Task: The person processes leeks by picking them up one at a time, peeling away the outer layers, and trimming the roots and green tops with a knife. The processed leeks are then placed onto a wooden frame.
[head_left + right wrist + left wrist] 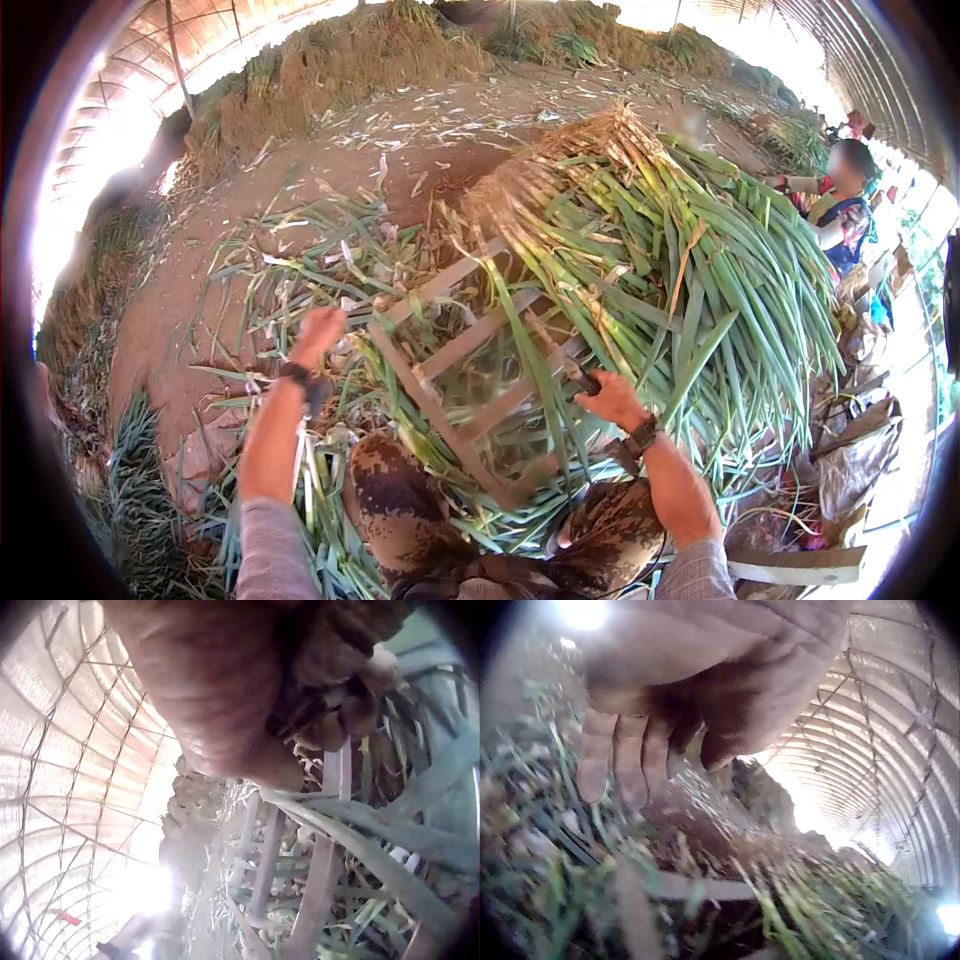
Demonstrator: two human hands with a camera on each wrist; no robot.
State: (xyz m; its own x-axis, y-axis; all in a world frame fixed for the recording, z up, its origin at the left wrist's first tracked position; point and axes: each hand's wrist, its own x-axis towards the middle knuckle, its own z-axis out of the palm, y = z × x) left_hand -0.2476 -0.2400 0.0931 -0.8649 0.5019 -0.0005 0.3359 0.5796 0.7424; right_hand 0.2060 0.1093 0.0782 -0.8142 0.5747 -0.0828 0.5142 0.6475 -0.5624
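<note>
My left hand (318, 335) hovers over scattered green leaves left of a wooden slatted frame (420, 395). In the left wrist view the fingers of that hand (649, 742) hang loosely, nothing held between them. The right hand (612, 400), at the frame's right side, grips a dark handle (583, 379) of a tool; its far end cannot be told clearly. In the right wrist view the fingers (330, 729) curl round something dark, partly hidden by the palm. Long green onion stalks (528, 360) lie across the frame beside this hand.
A large heap of green onions (680, 240) with roots up spreads at the right of the frame. Trimmed leaves (330, 250) litter the soil at left. Another person (845, 215) is at the far right. More onions (340, 75) are piled at the back.
</note>
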